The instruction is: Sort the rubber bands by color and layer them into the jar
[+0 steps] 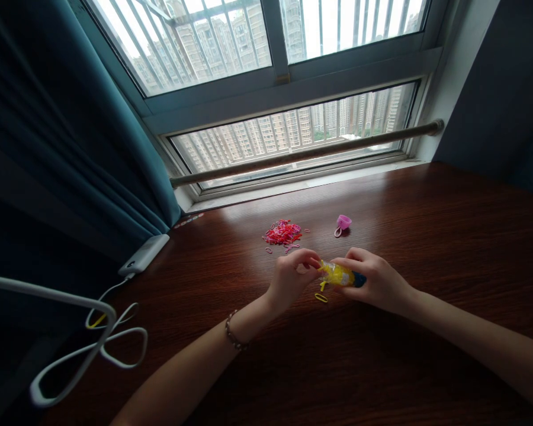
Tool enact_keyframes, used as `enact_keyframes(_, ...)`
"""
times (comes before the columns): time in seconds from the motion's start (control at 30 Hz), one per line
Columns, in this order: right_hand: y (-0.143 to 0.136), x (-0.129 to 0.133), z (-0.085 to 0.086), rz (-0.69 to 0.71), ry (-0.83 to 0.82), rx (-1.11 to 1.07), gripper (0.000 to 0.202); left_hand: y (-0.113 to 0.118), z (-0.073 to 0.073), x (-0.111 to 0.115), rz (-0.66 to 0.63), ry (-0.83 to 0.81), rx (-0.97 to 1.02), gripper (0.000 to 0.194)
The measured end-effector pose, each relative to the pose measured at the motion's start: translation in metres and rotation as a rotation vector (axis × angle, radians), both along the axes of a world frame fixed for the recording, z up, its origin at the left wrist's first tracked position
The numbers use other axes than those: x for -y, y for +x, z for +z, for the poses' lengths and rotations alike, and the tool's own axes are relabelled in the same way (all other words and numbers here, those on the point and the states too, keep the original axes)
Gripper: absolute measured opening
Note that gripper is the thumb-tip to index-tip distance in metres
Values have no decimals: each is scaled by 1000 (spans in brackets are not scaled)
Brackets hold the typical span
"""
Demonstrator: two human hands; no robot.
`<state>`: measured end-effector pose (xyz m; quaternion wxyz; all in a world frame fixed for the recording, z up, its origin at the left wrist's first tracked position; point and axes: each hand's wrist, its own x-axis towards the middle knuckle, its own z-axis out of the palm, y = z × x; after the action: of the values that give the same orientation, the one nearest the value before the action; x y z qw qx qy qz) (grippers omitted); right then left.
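Observation:
In the head view my right hand [379,280] is wrapped round a small clear container [340,275] with yellow bands inside and a dark blue end, lying on its side. The fingertips of my left hand [295,275] are pinched at its left end, where yellow bands stick out. Whether they grip a band is too small to tell. One yellow band [321,297] lies on the table just below the container. Beyond my hands sit a pile of red and pink bands [283,232] and a small pink cup-shaped piece [343,222] with a pink loop beside it.
The dark wooden table [231,266] reaches to the window, where a metal rail [311,155] runs across. At the left are a blue curtain [128,154], a white power strip [144,255] and a looped white cable [71,291].

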<state>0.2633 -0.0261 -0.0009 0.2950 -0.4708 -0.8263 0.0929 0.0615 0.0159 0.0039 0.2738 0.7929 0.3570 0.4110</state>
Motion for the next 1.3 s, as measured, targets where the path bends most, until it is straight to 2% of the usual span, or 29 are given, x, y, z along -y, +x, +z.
enact_keyframes(0.1,0,1,0,-1,2,-6,36,0,-2,0,18,29,-22,10)
enact_keyframes(0.23,0,1,0,-5,-5,-33,34,0,0,-2,-140,-23,65,9)
enact_keyframes(0.3,0,0,1,-9,-14,-53,34,0,3,-2,-176,-47,123,9)
enact_keyframes(0.47,2,-2,1,-15,-35,-101,34,-1,10,-2,-228,-224,292,13)
enact_keyframes(0.57,3,-3,1,-20,-30,-130,33,-3,12,-1,-193,-264,327,14)
enact_keyframes(0.7,2,-3,1,-53,-9,-170,32,-5,10,0,-111,-181,217,8)
enact_keyframes(0.97,2,-3,2,-61,-15,-171,30,-4,4,5,-192,140,-87,22)
enact_keyframes(1.07,2,-2,-1,-42,-6,-147,33,-3,4,5,-229,131,-190,24)
enact_keyframes(1.17,2,-2,-3,-14,10,-123,37,-2,4,5,-316,42,-249,30)
enact_keyframes(1.3,1,-1,-2,4,29,-127,41,0,5,5,-386,-16,-190,29)
